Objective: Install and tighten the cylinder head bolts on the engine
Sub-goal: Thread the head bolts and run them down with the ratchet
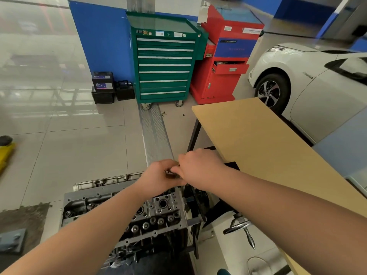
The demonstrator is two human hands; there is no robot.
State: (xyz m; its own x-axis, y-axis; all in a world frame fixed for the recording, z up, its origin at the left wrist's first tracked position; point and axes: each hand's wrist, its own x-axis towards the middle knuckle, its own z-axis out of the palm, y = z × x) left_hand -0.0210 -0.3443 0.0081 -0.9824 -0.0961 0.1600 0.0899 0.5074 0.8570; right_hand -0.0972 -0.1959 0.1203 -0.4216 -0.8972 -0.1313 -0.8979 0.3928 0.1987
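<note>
Cyl. head sits on the engine, low in the view, w/ both forearms reaching over it. Bolt status is hard to call: round holes and fittings show along the top face, but which are head bolts, and whether any are seated, can't tell from here. No wrench or socket in sight. My guess: early on, tightening not started, most of the job left.

Both hands meet just above the far end of the head. Left hand has fingers curled in round a small dark item, prob. a bolt or bolts, though too hidden to be sure. Right hand comes in from the side, fingertips pinched on the same item, knuckles up. So both are closed on it, hands touching each other.

Nearby: tan table on the right, green tool cabinet and red cabinet well behind, white car far right.
</note>
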